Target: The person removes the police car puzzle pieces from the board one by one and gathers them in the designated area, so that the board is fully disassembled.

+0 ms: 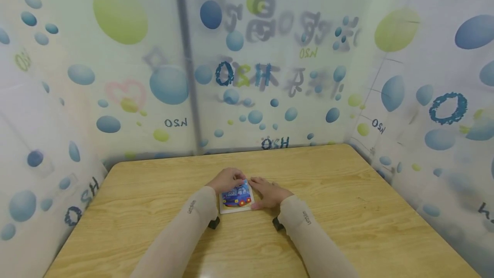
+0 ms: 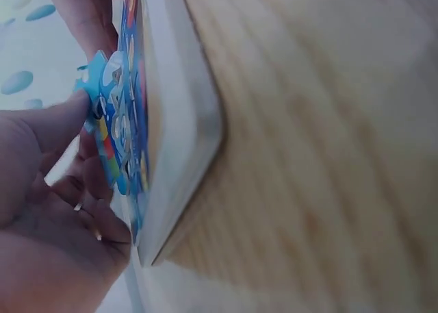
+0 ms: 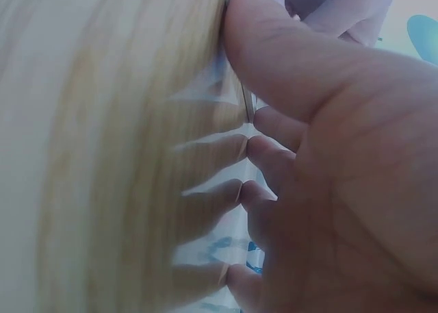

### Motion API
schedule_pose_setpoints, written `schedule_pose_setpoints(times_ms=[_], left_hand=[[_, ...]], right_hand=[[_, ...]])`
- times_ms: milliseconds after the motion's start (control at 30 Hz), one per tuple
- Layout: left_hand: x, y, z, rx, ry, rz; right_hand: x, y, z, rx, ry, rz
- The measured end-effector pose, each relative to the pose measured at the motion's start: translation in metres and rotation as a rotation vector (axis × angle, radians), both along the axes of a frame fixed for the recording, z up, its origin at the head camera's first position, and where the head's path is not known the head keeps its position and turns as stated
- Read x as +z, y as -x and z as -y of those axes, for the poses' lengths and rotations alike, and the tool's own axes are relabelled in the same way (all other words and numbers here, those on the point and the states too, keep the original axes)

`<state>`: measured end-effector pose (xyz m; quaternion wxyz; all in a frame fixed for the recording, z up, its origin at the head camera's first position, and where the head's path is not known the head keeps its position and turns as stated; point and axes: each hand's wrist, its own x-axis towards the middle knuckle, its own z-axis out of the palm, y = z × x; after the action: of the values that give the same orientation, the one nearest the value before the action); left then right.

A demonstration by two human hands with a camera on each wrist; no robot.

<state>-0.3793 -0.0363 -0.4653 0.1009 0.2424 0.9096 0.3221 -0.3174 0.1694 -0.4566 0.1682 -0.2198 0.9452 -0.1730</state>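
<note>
A small square puzzle board point(image 1: 240, 211) with a pale border and a picture of a blue cartoon car lies on the table. My left hand point(image 1: 227, 180) is over its upper left part. In the left wrist view, its thumb and fingers pinch a thin blue jigsaw piece point(image 2: 104, 114), tilted against the face of the board. To the right of the board, my right hand point(image 1: 271, 193) rests with its fingertips point(image 3: 263, 148) on the table. Its thumb is by the board's lower right edge; whether it presses there I cannot tell.
The wooden table point(image 1: 328, 226) reaches out on all sides of the board. Behind it and at both sides hang pale curtains point(image 1: 247, 115) with blue and green drops. A black wrist strap part point(image 1: 214, 222) shows under the left sleeve.
</note>
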Motion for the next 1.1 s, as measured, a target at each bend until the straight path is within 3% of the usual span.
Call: schedule_pose_setpoints(times_ms=[200,533,733,967,1100], left_hand=[[0.002,-0.001,-0.001,0.023,0.001,0.062],[-0.001,0.002,0.002,-0.024,-0.013,0.026],[0.000,0.003,0.005,-0.015,-0.071,0.078],[0.000,0.005,0.008,-0.022,-0.137,0.088],[-0.001,0.004,0.009,-0.007,-0.195,0.149]], right_hand=[[-0.001,0.000,0.000,0.010,-0.011,-0.011],[0.000,0.000,0.000,0.011,-0.004,-0.005],[-0.001,0.000,0.000,0.014,-0.005,-0.006],[0.001,-0.001,0.001,0.015,0.006,0.007],[0.000,-0.001,0.000,0.013,-0.002,0.007]])
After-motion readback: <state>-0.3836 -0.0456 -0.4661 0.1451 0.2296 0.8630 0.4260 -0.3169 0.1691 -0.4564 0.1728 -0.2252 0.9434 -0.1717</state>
